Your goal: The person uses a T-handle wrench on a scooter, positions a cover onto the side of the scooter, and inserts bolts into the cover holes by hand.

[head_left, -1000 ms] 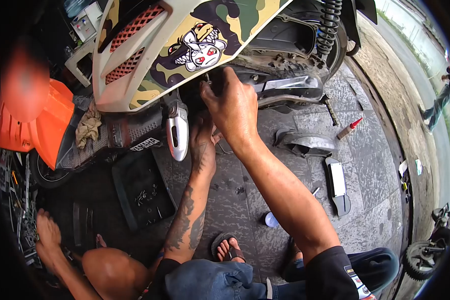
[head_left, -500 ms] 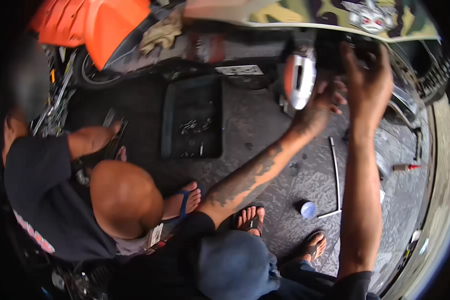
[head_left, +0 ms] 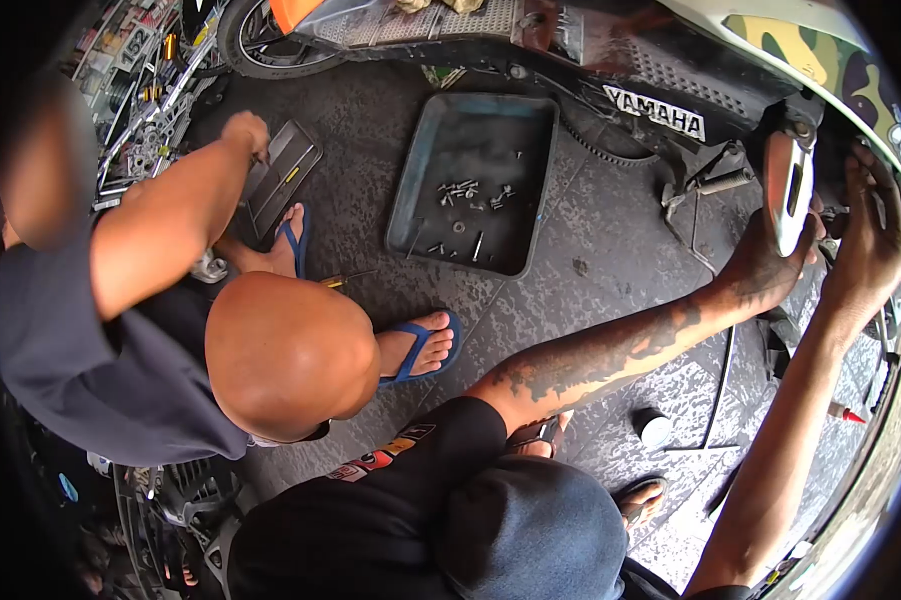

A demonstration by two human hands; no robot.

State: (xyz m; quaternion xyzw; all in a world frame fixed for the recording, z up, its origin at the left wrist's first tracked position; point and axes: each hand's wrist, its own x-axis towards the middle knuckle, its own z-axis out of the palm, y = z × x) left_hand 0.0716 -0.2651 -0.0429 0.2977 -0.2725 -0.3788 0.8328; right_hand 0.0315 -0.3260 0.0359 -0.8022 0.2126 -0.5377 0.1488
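Note:
My left hand (head_left: pixel 770 258) is beside a silver and orange footrest (head_left: pixel 792 190) on a motorbike, which partly covers it. Its visible fingers are loosely curled and apart. To its right, my right hand (head_left: pixel 870 225) reaches up under the camouflage body panel (head_left: pixel 795 48). The fingers of that hand bend toward each other around a dark part; what they grip is hidden in shadow. A long silver T-shaped wrench (head_left: pixel 721 390) lies on the floor below my arms, near a small round tin (head_left: pixel 652 427).
A black tray (head_left: pixel 404 180) with several bolts (head_left: pixel 460 188) stands on the floor. A co-worker squats at left, one hand (head_left: pixel 247 133) above a grey tool case (head_left: pixel 288 165). A red-tipped tube (head_left: pixel 850 413) is at right. Metal parts (head_left: pixel 160 110) crowd the far left.
My view has swung to the left, so the tray and motorbike appear farther right. My left hand is now nearer the footrest and partly behind it. My right hand stays under the panel.

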